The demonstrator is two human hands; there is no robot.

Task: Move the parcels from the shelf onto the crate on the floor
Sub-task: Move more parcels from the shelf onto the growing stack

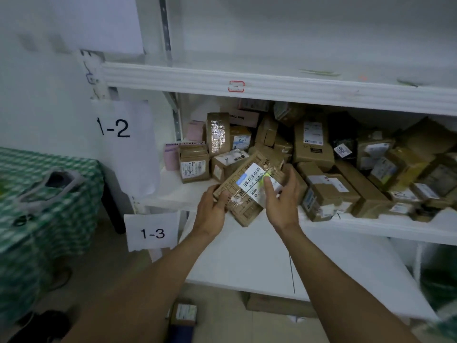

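Observation:
A brown cardboard parcel (243,188) with a white barcode label and clear tape sits tilted at the front edge of the middle shelf (371,227). My left hand (210,211) grips its lower left end. My right hand (282,196) holds its right side, with the thumb lying across the label. Several more brown parcels (314,142) are piled on the same shelf, behind and to the right. Near the bottom of the view another small parcel (184,314) lies low down by the floor; what it rests on is not clear.
The white shelf above (272,87) overhangs the parcels. Paper labels 1-2 (116,128) and 1-3 (152,233) hang on the shelf's left post. A table with a green checked cloth (37,219) stands at the left. A flat cardboard box (272,304) lies under the lower shelf.

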